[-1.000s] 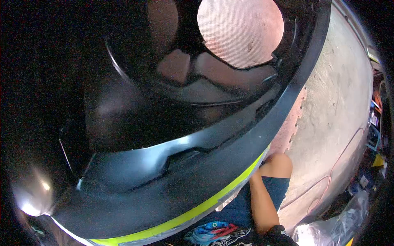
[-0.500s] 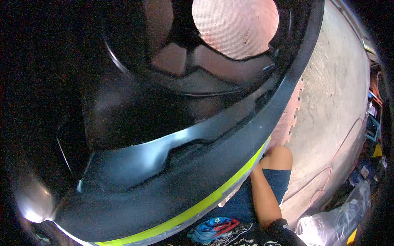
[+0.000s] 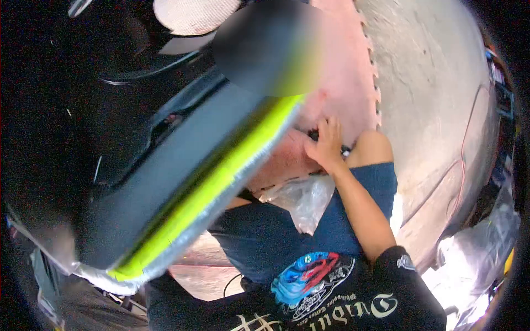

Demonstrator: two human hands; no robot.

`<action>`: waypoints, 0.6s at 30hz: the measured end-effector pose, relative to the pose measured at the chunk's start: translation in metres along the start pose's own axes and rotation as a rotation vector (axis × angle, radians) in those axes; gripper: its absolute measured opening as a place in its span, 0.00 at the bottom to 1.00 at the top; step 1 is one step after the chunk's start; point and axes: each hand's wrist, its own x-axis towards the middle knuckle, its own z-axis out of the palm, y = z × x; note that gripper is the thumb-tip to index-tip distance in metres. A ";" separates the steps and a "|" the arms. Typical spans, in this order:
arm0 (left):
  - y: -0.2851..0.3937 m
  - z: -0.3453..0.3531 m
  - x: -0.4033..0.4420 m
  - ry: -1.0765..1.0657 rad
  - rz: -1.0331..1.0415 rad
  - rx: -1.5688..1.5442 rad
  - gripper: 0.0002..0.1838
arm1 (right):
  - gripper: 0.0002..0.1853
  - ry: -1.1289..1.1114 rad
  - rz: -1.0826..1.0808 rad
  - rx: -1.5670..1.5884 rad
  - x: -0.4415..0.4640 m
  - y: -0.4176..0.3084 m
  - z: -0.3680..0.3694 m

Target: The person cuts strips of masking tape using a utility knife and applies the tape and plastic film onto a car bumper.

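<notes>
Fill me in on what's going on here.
A person has a large dark moulded panel in front of them, with a yellow-green strip along its near edge. Their right hand is at the pink mat, fingers extended, beside a small dark object; whether it grips anything is unclear. The left hand is out of sight. Some clear plastic lies against the dark blue shorts.
</notes>
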 end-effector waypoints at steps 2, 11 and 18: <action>0.012 -0.012 -0.039 0.057 -0.044 -0.043 0.24 | 0.23 0.049 -0.008 -0.012 0.002 -0.001 -0.002; 0.073 -0.024 -0.150 0.168 0.001 -0.307 0.26 | 0.26 0.030 -0.040 0.065 -0.001 0.010 -0.003; 0.122 0.050 -0.173 -0.347 -0.422 -2.045 0.31 | 0.27 -0.022 -0.132 0.093 -0.017 0.014 -0.011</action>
